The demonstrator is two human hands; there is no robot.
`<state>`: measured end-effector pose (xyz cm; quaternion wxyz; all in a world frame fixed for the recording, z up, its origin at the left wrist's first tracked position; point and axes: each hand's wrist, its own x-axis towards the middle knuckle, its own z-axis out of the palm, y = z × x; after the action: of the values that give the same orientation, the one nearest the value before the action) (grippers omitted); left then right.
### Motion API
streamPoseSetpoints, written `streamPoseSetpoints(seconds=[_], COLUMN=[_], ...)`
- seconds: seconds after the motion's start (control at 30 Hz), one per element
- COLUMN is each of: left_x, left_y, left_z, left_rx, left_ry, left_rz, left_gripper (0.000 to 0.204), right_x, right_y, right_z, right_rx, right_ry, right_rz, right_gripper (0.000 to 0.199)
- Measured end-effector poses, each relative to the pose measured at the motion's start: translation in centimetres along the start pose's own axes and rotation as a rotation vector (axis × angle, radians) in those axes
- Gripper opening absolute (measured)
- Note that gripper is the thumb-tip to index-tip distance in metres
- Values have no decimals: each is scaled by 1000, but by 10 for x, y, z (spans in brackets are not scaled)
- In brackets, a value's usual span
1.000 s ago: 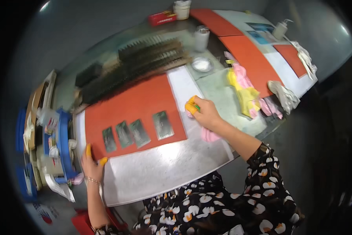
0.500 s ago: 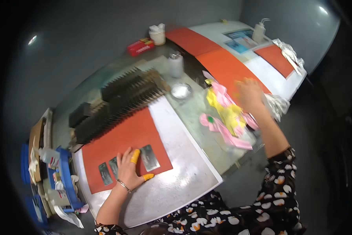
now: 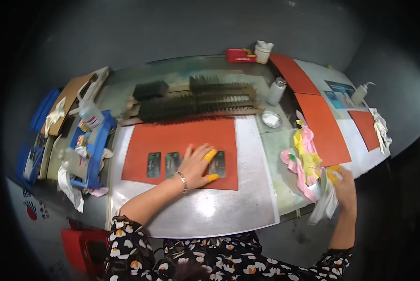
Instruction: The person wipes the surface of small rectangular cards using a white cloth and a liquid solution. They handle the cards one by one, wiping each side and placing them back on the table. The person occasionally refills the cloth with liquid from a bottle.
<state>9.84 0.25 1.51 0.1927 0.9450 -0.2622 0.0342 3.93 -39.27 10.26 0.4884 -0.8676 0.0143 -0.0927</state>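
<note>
On an orange-red mat (image 3: pixel 182 136) lie several small dark rectangular plates in a row; a left-hand plate (image 3: pixel 153 165) and the right-hand plate (image 3: pixel 219 164) show well. My left hand (image 3: pixel 193 167) rests among them, fingers stretched out, with yellow finger cots on thumb and index finger beside the right-hand plate. It partly hides the plates under it. At the table's right edge, my right hand (image 3: pixel 344 187), also wearing yellow cots, is closed on a white cloth (image 3: pixel 325 206) that hangs down. Pink and yellow strips (image 3: pixel 306 152) lie just left of it.
Behind the mat stand dark slotted racks (image 3: pixel 196 105). A small dish (image 3: pixel 271 119) with white content and a white bottle (image 3: pixel 276 91) are right of them. A blue basket (image 3: pixel 102 140) with bottles is at left. Another orange mat (image 3: pixel 317 126) covers the right side.
My right hand has come from over the right-hand orange mat back toward the table's edge, now with the white cloth in it. My left hand stays on the plates; the view has turned.
</note>
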Motion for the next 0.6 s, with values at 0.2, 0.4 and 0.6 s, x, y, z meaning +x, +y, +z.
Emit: streamPoseSetpoints(seconds=[0.2, 0.4, 0.6], left_x=[-47, -121, -189], left_y=[37, 11, -13], left_z=[-12, -35, -23], left_rx=[-715, -946, -1298], left_ry=[76, 437, 626], left_rz=[101, -78, -125], left_gripper=[92, 70, 48], right_x=[-42, -71, -65], right_y=[-61, -126, -125], right_z=[171, 300, 335], right_rx=[959, 1157, 504], right_ry=[-295, -651, -915], right_rz=[78, 135, -154], right_gripper=[16, 18, 18])
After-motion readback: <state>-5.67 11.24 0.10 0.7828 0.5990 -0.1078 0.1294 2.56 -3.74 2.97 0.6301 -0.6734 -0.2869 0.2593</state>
